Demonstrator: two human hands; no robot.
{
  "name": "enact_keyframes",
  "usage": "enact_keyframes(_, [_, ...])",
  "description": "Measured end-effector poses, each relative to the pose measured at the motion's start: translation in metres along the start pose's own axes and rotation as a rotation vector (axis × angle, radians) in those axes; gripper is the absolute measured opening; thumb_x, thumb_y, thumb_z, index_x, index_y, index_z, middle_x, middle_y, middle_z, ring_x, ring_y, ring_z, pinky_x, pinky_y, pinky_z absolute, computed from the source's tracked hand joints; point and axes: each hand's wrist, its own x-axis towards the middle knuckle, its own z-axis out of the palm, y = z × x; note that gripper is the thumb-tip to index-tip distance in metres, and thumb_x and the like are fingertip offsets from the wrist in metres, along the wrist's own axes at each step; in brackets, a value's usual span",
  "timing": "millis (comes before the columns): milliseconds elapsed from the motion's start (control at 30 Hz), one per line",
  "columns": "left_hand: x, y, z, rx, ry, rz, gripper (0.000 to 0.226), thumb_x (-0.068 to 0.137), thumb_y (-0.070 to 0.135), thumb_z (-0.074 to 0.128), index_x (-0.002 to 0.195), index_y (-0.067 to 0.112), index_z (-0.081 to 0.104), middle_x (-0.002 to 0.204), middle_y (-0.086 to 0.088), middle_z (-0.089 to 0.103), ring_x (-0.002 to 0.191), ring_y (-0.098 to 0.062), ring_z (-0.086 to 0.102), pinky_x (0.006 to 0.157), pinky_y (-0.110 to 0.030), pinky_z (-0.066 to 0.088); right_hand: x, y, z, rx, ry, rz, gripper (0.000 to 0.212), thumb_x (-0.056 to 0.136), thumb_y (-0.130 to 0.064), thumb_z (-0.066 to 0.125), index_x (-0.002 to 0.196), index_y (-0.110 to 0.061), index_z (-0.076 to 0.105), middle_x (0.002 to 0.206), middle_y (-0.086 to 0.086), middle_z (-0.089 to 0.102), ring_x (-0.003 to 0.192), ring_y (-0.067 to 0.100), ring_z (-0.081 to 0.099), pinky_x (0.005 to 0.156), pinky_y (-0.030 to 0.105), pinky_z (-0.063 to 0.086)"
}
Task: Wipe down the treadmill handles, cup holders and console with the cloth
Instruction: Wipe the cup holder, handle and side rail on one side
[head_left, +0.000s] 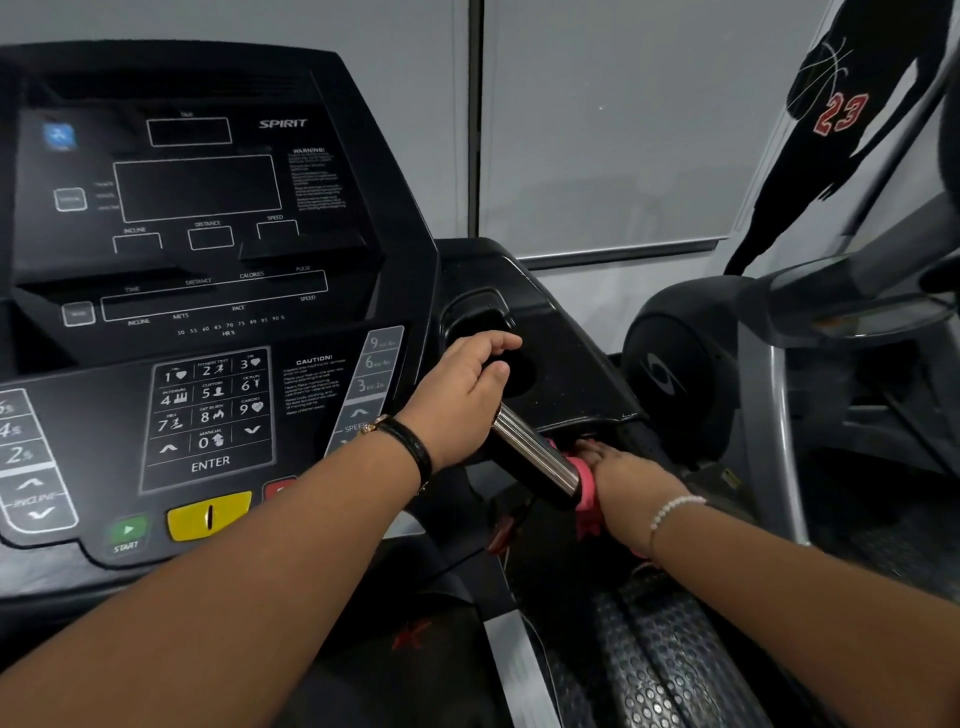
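**Pressed cloth to the right-side handle**

Stood facing the dark, unlit console (197, 208) with both arms stretched forward and to the right. Clenched the left hand (462, 395) round the black upper part of the handle (535, 460), with fingers curled over the top and thumb beneath, just in front of the cup holder (480, 319). Wore a black band (413, 447) on that wrist.

Pressed the pink cloth (586, 486) with the right hand (628, 480) against the lower end of the handle's chrome section, trapping it between hand and metal and leaving a loose end to hang below. Pointed the visible fingers forward, toward the black base under the cup holder. Could not tell whether the thumb and palm side closed round the cloth, being hidden behind the back of the hand. Wore a pearl bracelet (675, 509) on the right wrist.

Saw on the lower console the number keypad (210, 410), the yellow stop key (208, 514) and the green START button (127, 530), all well apart from both hands. Saw under the right forearm the dotted side rail (670, 654). Saw to the right a neighbouring machine (675, 374), and above it on the wall a black player silhouette (841, 114) marked 23.
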Motion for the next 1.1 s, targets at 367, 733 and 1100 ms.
enact_keyframes(367, [-0.001,0.0,0.0,0.015,-0.012,0.002,0.031,0.1,0.022,0.037,0.127,0.029,0.05,0.129,0.012,0.046,0.111,0.001,0.044,0.083,-0.007,0.03,0.006,0.009,-0.007,-0.476,0.082,-0.11,0.037,0.081,-0.032,0.055,0.118,-0.033,0.051,0.122,-0.011,0.053,0.118,0.017,0.037,0.101,0.039,0.022])
enact_keyframes(733, [0.001,-0.001,0.0,0.042,-0.011,0.042,0.03,0.099,0.022,0.037,0.123,0.032,0.052,0.124,0.015,0.048,0.091,0.009,0.049,0.071,0.003,0.034,-0.009,-0.007,0.029,0.527,0.381,-0.064,0.052,0.063,-0.017,0.079,0.111,-0.017,0.06,0.1,-0.003,0.062,0.099,0.017,0.059,0.084,0.021,0.044])
enact_keyframes(1100, [0.001,0.001,-0.001,0.03,-0.026,0.04,0.029,0.1,0.022,0.036,0.121,0.034,0.053,0.113,0.016,0.051,0.094,0.004,0.05,0.077,-0.008,0.035,0.031,0.017,0.005,0.257,-0.117,-0.207,0.036,0.056,-0.039,0.08,0.079,-0.023,0.058,0.076,-0.003,0.066,0.07,0.014,0.066,0.071,0.033,0.059])
